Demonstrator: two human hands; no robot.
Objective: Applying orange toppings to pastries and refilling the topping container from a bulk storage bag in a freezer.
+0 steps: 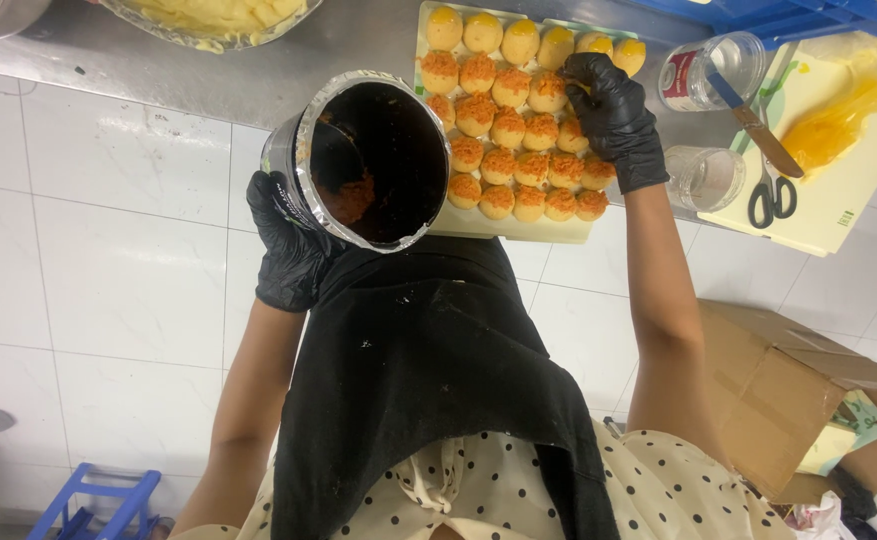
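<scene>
Head view: left hand point(288, 245) in a black glove clamps its fingers around a foil-rimmed tub point(368, 160), held tilted off the counter's front edge; rigid, probably light, best gripped by its wall. Right hand point(613, 115) pinches soft, crumbly pastries point(513, 140) on a tray point(518, 228).

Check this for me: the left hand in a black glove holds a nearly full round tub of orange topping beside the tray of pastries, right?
Not quite. In the head view the left hand does hold the round tub beside the tray, but the tub is nearly empty: only a little orange topping clings inside.
</scene>
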